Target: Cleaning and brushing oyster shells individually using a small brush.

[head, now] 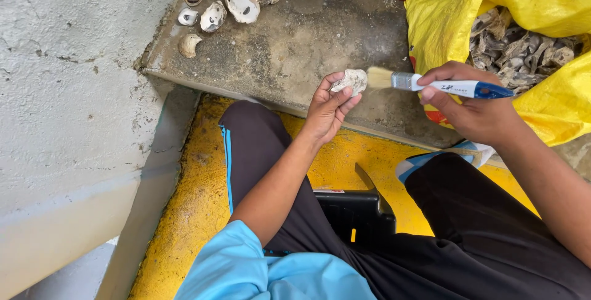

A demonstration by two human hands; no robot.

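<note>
My left hand [326, 112] pinches a shell [351, 80] in closed fingers; my right hand [471, 106] grips the brush [431, 84] tight; brush too hard, I think, and the shell could pop out onto the step [295, 48].

Pale rough shell [352, 80] held up, brush [431, 83] bristles touching

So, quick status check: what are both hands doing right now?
Left hand grips a shell. Right hand holds a brush, bristles against the shell. Nothing in the way.

Light blue short sleeves, black trousers with blue side stripes
</note>
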